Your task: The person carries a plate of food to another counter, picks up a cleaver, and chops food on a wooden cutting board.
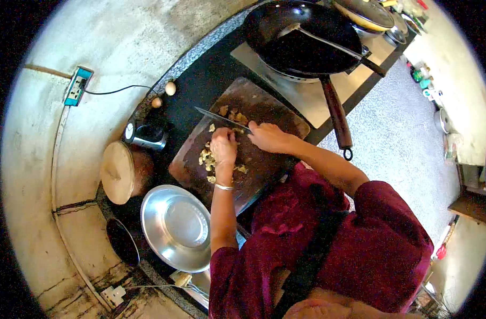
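Note:
My right hand [267,137] is closed around the handle of a knife [219,117], its blade pointing to the upper left just above the wooden chopping board [269,101]. Close beside the blade, my left hand [223,146] rests on the board with its fingers curled down; what they press on is hidden. Small pale yellow chopped pieces [206,158] lie to the left of this hand. Browner chopped pieces [236,116] are gathered on the far side of the blade. A bangle [224,187] circles my left wrist.
A black wok [307,58] with a long-handled ladle [328,43] in it stands on the stove, its handle jutting toward me. A wide metal basin [152,228] sits left of the board. Two eggs [170,88], a metal cup [150,139] and a lidded pot [118,173] line the wall.

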`<state>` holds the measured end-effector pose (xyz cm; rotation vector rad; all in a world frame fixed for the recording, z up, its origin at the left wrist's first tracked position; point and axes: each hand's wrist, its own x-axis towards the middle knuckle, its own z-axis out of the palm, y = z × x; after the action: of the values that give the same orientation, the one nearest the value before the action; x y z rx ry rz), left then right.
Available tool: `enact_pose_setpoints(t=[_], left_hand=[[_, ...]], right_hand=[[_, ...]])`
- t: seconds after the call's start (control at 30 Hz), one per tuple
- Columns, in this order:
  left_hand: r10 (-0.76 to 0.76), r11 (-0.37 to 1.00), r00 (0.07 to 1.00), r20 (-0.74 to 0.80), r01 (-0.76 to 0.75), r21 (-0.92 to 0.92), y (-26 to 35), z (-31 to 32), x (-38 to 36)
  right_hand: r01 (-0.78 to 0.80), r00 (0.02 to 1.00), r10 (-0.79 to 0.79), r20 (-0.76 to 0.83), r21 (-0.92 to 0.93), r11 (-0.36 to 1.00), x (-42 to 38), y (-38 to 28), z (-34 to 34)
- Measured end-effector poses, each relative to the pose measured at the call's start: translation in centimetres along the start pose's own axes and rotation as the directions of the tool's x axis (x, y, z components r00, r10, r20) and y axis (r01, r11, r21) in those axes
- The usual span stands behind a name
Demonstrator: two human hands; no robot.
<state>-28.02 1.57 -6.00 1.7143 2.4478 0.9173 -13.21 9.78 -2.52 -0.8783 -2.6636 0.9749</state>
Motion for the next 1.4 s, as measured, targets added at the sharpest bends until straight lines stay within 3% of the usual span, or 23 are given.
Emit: enact_pose_setpoints(t=[0.13, 0.2, 0.27, 0.33, 0.4, 0.43, 0.53, 0.6, 0.67, 0.73, 0.8, 0.87, 0.9, 0.93, 0.97, 1.03, 1.13, 1.2, 1.33, 1.4], left_hand=[[0.039, 0.999, 0.999, -0.011, -0.039, -0.022, 0.6, -0.4, 0.3], [-0.035, 0.999, 0.999, 0.004, 0.034, 0.023, 0.0, -0.2, 0.0], [0.003, 0.998, 1.000, 0.018, -0.004, 0.061, 0.1, -0.5, 0.1], [0.034, 0.999, 0.999, 0.009, -0.033, -0.013, -0.1, -0.6, 0.4], [-0.058, 0.998, 0.997, 0.055, 0.057, 0.018, -0.3, -1.2, 0.5], [0.038, 0.995, 0.998, -0.044, -0.033, 0.095, 0.1, -2.1, 0.7], [-0.067, 0.997, 0.996, -0.058, 0.068, 0.025, -1.0, -2.4, 2.0], [-0.050, 0.999, 0.998, -0.028, 0.049, -0.023, -2.1, -1.4, 3.7], [0.092, 0.994, 0.996, 0.007, -0.092, 0.066, -2.9, -0.8, 5.1], [0.132, 0.989, 0.990, 0.043, -0.135, 0.067, -3.4, -0.5, 6.1], [0.269, 0.962, 0.946, 0.183, -0.274, 0.002, -3.5, 0.1, 7.1], [0.268, 0.963, 0.941, 0.206, -0.269, -0.023, -3.7, 0.5, 7.2], [0.176, 0.984, 0.959, 0.223, -0.172, -0.036, -2.9, 0.0, 6.7], [0.085, 0.996, 0.968, 0.238, -0.077, -0.045, -2.3, -0.3, 6.2], [0.088, 0.996, 0.966, 0.241, -0.080, -0.042, -2.3, -0.2, 5.6], [0.012, 0.999, 0.994, 0.104, -0.009, -0.034, -2.1, 0.4, 4.7], [-0.099, 0.991, 0.992, 0.082, 0.106, -0.082, -1.9, 0.3, 4.0], [-0.031, 0.997, 0.998, 0.060, 0.035, -0.073, -3.4, 0.6, 3.8], [-0.139, 0.979, 0.988, 0.060, 0.146, -0.140, -3.1, 0.6, 3.5], [-0.091, 0.984, 0.995, 0.045, 0.096, -0.147, -3.4, 0.2, 3.4]], right_hand=[[-0.042, 0.997, 0.044, 0.061, -0.031, 0.999, 0.0, 1.1, 0.1], [-0.014, 0.995, 0.018, 0.097, -0.037, 0.999, 0.1, 0.7, 0.0], [-0.034, 0.997, 0.035, 0.062, -0.029, 0.999, -0.3, 0.0, -1.1], [-0.035, 0.998, 0.036, 0.042, -0.027, 0.999, -0.4, -0.6, -2.6], [0.040, 0.997, -0.041, -0.070, -0.020, 0.999, -0.1, -1.0, -3.7], [0.014, 0.995, -0.015, -0.096, -0.013, 1.000, 0.4, -1.0, -3.8], [-0.049, 0.997, 0.050, -0.051, 0.018, 0.999, 1.9, -0.3, -4.1], [-0.074, 0.996, 0.077, -0.054, 0.055, 0.996, 1.8, 0.3, -4.1], [-0.085, 0.995, 0.090, -0.041, 0.102, 0.991, 1.6, 0.5, -3.8], [-0.108, 0.986, 0.125, -0.111, 0.147, 0.983, 1.5, 1.0, -3.7], [-0.144, 0.982, 0.159, -0.099, 0.139, 0.980, 1.1, 1.6, -3.9], [-0.156, 0.981, 0.176, -0.087, 0.200, 0.967, 0.1, 2.0, -4.0], [-0.076, 0.979, 0.102, -0.179, 0.145, 0.986, -0.2, 2.4, -3.5], [-0.075, 0.978, 0.102, -0.180, 0.150, 0.986, -0.2, 2.4, -3.1], [-0.094, 0.982, 0.120, -0.148, 0.171, 0.981, -0.3, 2.5, -2.7], [-0.122, 0.982, 0.146, -0.120, 0.187, 0.975, -0.6, 2.4, -2.3], [-0.092, 0.988, 0.109, -0.110, 0.153, 0.984, 0.1, 1.4, -1.3], [-0.073, 0.992, 0.086, -0.088, 0.143, 0.987, 0.7, 0.3, -1.4], [-0.058, 0.995, 0.067, -0.068, 0.120, 0.991, 2.0, -2.1, -2.4], [0.055, 0.975, -0.041, -0.219, 0.059, 0.997, 2.6, -2.9, -2.1]])
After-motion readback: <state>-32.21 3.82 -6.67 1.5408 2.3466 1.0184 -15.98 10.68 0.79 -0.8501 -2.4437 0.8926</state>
